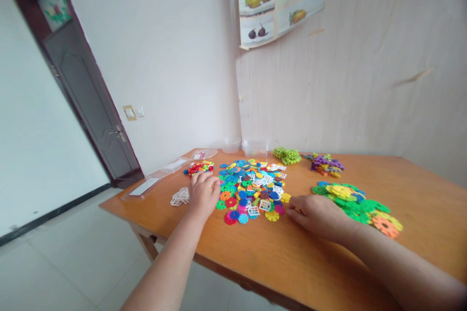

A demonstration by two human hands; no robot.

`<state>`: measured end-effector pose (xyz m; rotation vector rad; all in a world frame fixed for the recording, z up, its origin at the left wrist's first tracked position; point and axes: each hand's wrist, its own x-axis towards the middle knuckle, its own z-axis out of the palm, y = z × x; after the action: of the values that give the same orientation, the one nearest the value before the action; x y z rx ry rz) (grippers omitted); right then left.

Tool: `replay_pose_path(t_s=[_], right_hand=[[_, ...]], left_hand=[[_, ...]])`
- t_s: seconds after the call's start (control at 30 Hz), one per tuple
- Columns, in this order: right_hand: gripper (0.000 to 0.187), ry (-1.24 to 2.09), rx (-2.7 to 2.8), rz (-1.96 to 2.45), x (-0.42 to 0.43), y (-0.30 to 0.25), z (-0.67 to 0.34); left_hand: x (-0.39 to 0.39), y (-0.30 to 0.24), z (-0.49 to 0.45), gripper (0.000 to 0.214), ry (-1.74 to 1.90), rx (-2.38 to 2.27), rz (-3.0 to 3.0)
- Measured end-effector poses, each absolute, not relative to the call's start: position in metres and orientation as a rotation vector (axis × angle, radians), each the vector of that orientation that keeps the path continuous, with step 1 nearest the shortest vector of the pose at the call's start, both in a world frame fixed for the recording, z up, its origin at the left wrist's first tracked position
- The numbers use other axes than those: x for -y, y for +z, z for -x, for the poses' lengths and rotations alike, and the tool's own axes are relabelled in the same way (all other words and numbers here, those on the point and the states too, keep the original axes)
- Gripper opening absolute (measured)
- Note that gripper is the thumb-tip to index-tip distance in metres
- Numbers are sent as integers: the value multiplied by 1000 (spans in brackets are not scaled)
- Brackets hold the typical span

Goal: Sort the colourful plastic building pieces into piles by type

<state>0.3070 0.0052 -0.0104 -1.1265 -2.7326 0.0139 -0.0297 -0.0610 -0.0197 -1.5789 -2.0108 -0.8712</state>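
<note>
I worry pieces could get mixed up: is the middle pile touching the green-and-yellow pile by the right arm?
Apart. The head view shows bare tabletop between the middle pile and the green-and-yellow pile.

Left hand [204,193] and right hand [316,213] flank colourful pieces [252,189]; whether either grips is unclear.

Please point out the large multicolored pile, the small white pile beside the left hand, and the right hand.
Large multicolored pile [252,188], head view: pieces near its middle.
Small white pile [180,197], head view: its visible middle.
Right hand [316,213], head view: back of the hand.
</note>
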Motion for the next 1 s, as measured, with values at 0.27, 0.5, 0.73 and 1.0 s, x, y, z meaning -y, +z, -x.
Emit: replay_pose_path(t_s=[0.27,0.5,0.73,1.0], right_hand=[[27,84,2731,1087,-2,-11,-306],[28,51,2724,1086,-1,-9,-305],[31,32,2715,1098,-4,-14,-305],[29,106,2731,1096,-3,-14,-306]], left_hand=[[63,-23,-43,26,-861,1689,2254],[59,-24,-61,29,-708,1636,2335],[57,-25,-62,18,-744,1632,2279],[59,-15,-48,23,-944,1711,1920]])
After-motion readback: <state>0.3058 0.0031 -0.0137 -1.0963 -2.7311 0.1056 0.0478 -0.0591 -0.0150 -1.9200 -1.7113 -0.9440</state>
